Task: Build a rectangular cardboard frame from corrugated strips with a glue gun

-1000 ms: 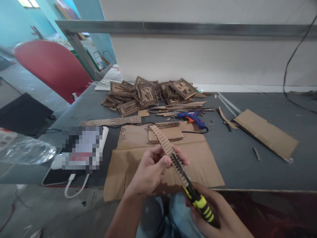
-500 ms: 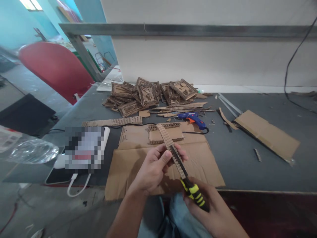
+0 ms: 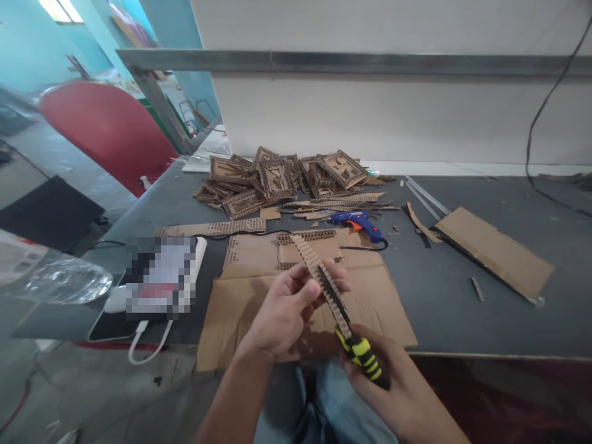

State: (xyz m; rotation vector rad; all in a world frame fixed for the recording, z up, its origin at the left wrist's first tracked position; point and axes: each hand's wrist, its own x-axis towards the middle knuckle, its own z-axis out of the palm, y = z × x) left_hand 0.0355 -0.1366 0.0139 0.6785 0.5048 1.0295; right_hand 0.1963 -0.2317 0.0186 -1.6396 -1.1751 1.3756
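Corrugated cardboard strip (image 3: 309, 259) is pinched in the left hand (image 3: 282, 314) while the right hand (image 3: 393, 388) grips yellow-black scissors (image 3: 358, 354) whose blades bite it above the table (image 3: 462, 308).

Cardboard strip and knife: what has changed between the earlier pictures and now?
The right hand slid the knife a little farther up along the cardboard strip, closer to the left hand. Nothing was picked up or let go: the left hand still pinches the strip and the right hand still grips the knife. The glue gun and the pile of cardboard frames lie as before.
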